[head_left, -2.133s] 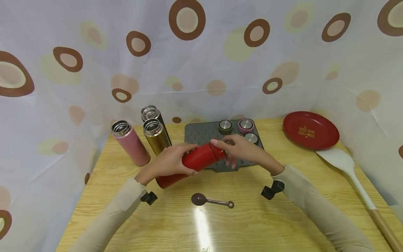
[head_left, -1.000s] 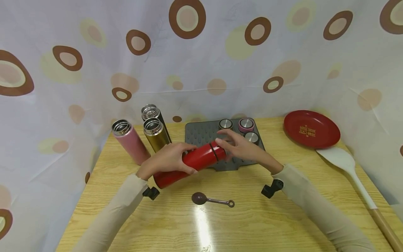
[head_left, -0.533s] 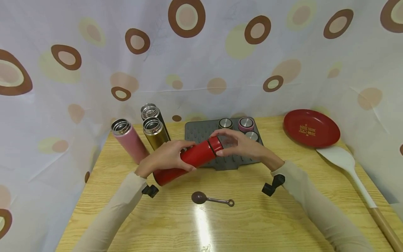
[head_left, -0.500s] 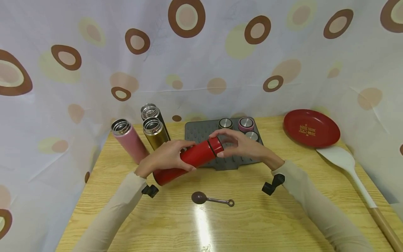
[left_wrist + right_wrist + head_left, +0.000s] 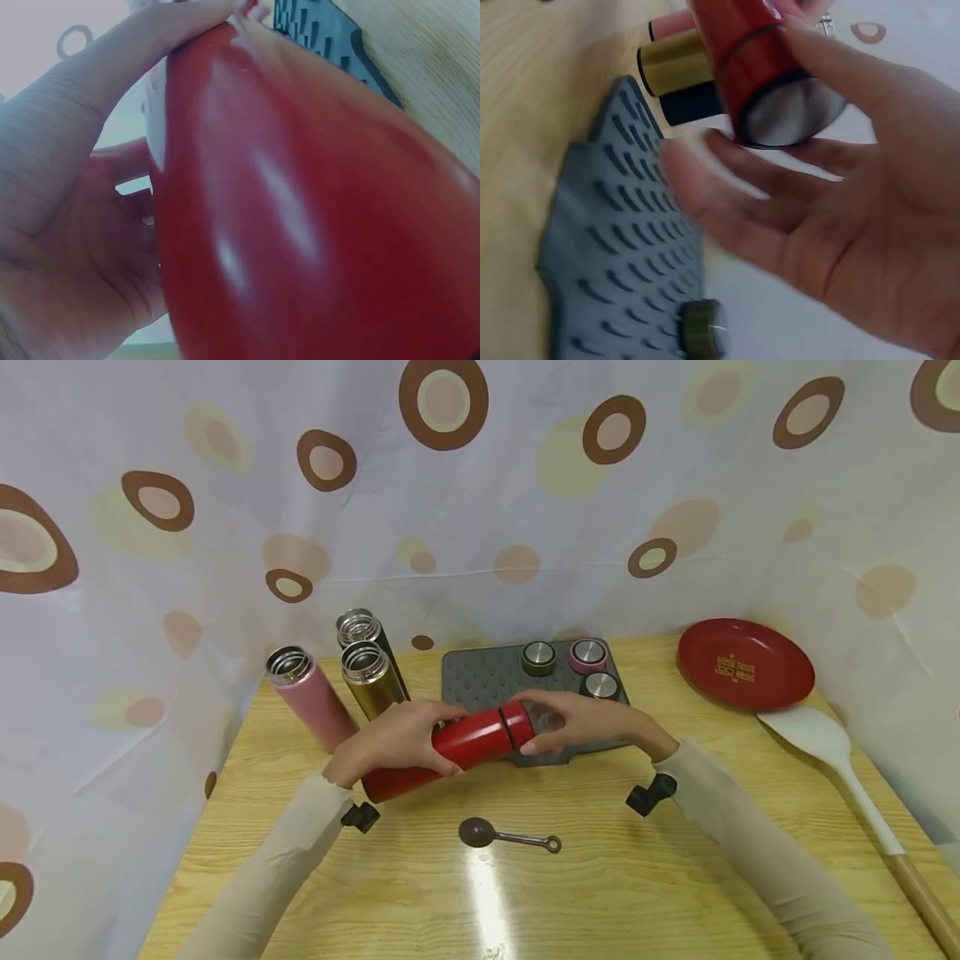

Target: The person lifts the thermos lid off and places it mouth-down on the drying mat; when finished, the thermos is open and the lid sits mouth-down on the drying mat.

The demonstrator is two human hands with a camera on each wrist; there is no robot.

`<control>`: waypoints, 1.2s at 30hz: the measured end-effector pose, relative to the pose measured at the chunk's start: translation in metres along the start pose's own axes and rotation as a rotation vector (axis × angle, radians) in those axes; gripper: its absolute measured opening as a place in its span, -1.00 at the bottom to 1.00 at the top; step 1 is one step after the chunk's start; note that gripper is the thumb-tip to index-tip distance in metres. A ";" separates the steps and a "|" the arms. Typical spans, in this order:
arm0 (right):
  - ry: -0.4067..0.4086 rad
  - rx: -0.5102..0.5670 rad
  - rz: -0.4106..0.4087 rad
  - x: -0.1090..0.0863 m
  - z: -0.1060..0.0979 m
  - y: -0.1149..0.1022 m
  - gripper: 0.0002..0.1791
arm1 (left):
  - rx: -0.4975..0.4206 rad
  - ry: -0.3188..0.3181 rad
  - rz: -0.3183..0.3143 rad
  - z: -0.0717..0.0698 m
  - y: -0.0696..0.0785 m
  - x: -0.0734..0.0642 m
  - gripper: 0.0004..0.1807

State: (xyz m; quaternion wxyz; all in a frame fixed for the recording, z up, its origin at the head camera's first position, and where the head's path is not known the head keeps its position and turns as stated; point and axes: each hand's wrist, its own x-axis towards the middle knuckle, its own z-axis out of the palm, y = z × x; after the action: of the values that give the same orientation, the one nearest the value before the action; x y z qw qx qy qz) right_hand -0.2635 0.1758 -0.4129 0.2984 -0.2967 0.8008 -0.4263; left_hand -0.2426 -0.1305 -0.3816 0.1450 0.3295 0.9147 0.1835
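Note:
A red thermos [image 5: 476, 739] lies tilted over the table, its lidded end up to the right. My left hand [image 5: 397, 735] grips its body from above, the thumb on the near side. In the left wrist view the red body fills most of the picture beside the palm. Around the red lid [image 5: 519, 723] at the upper end, above a dark seam, are the thumb and fingers of my right hand [image 5: 592, 718]. The right wrist view shows the thumb on the lid's side and its silvery end face [image 5: 799, 112] towards the palm; the other fingers are loosely spread.
Left stand lidless pink [image 5: 318, 706], gold [image 5: 375, 681] and black [image 5: 382, 639] thermoses. Behind the hands, a grey mat [image 5: 480, 675] bears green [image 5: 538, 658], pink [image 5: 587, 656] and black [image 5: 600, 686] lids. A brown spoon [image 5: 477, 832] lies in front; right, a red plate [image 5: 772, 664] and white spatula [image 5: 813, 735].
My right hand's fingers shifted round the red lid, loosening and closing again. Since half a second ago, the lid end and right hand have dipped slightly. The left hand keeps its grip.

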 end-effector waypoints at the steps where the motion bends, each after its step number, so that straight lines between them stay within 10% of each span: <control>1: -0.032 -0.047 0.032 -0.001 -0.001 -0.003 -0.10 | 0.017 -0.007 0.006 0.001 0.000 0.000 -0.20; 6: -0.142 -0.189 0.116 -0.003 -0.005 -0.017 -0.12 | 0.046 -0.041 0.024 0.004 0.005 0.002 -0.22; 19: -0.034 0.198 0.120 0.011 0.009 -0.005 -0.31 | 0.058 -0.047 0.033 -0.001 0.005 0.003 -0.21; 29: 0.088 0.170 -0.162 0.015 0.014 0.005 -0.29 | 0.018 -0.036 0.008 0.001 0.001 0.000 -0.20; 36: 0.100 0.238 0.001 0.016 0.013 0.001 -0.16 | 0.052 -0.024 0.005 -0.003 0.001 0.000 -0.20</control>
State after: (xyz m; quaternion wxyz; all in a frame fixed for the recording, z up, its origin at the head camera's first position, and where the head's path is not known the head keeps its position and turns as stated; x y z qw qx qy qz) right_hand -0.2644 0.1579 -0.4236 0.2914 -0.2371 0.7586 -0.5324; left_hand -0.2436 -0.1309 -0.3783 0.1467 0.3375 0.9166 0.1561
